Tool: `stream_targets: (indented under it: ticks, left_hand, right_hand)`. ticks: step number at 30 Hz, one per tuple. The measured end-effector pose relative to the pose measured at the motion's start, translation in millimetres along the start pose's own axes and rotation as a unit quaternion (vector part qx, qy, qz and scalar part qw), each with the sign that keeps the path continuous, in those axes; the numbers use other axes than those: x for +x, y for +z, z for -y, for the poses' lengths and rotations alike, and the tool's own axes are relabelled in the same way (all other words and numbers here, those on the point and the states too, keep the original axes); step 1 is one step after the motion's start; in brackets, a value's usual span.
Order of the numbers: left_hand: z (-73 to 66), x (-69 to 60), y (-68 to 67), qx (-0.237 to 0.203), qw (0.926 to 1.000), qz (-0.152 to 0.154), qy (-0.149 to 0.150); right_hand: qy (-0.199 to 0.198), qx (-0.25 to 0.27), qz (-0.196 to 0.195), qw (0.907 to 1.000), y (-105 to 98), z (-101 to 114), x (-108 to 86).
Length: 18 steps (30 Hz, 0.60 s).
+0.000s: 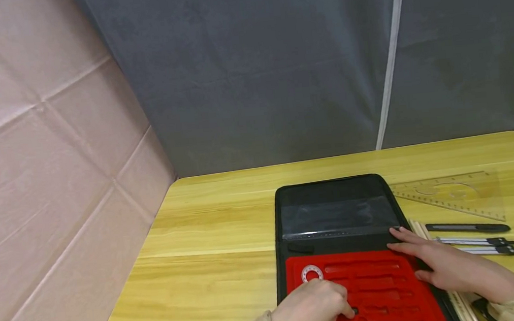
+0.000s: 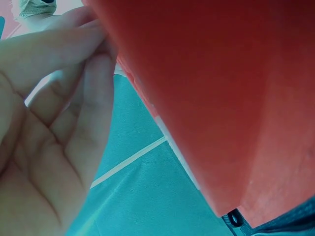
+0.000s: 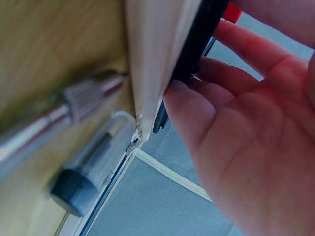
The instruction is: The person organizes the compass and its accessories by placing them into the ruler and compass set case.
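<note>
A black zip case lies unfolded on the table, with a red moulded tray in its near half. My left hand is over the tray's left part, fingers curled, index fingertip and thumb at a small dark piece in a slot. In the left wrist view its fingertips meet beside the red tray; what lies between them is hidden. A white ring with markings sits above that hand. My right hand rests with spread, extended fingers on the case's right edge.
Right of the case lie wooden pencils, a black pen-like tool, two metal compasses and a clear set square. A clear tube with a black cap shows beside the pencils. A grey curtain hangs behind the table.
</note>
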<state>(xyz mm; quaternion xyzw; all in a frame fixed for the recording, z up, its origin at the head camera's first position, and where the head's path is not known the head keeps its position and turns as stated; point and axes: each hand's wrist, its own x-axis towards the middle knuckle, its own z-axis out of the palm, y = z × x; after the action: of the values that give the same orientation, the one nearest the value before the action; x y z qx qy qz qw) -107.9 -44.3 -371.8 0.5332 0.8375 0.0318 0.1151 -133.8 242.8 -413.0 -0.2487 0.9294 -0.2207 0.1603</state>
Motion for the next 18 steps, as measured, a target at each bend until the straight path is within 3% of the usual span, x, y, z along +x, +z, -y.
stream_targets:
  ticks: [13, 18]
  left_hand:
    - [2.3, -2.5, 0.0, -0.026, 0.9996, 0.005, -0.011]
    - [11.4, -11.2, -7.5, -0.084, 0.9965, -0.004, 0.005]
  right_hand:
    - [0.002, 0.001, 0.003, 1.0000, -2, 0, 0.5]
    - [0.001, 0.003, 0.007, 1.0000, -2, 1, 0.4]
